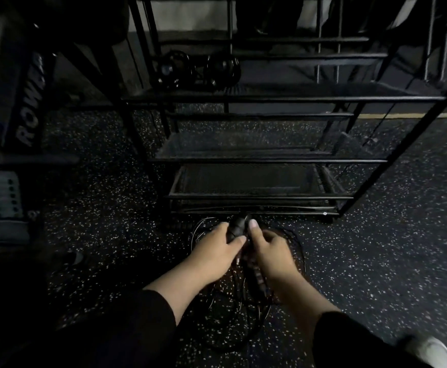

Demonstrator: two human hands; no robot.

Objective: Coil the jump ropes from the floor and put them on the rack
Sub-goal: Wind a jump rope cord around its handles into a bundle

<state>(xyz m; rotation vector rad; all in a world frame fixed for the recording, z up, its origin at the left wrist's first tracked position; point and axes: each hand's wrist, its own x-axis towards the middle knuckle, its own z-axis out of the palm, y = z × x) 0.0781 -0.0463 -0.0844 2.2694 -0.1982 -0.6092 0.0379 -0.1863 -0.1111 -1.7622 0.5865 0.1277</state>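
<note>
Both hands low over the speckled floor (376, 261), just before the front edge of the rack (254, 197). Left hand (214, 251) curled round a dark jump-rope handle (237, 225), fingers wrapped over it. Right hand (267, 248) curled likewise, thumb up against the same dark bundle, gripping what looks like a second handle (256, 277) trailing back toward the body; too dim to be sure. Jump ropes (300, 251) lying in loose thin loops on the floor beneath and around both hands, mostly spread to the right and toward the near side. Handles' long axis roughly front to back, pointing at the rack's lowest shelf (243, 181). Rack straight ahead, equally near either hand. Probably mid-coil, cord not yet gathered.
</note>
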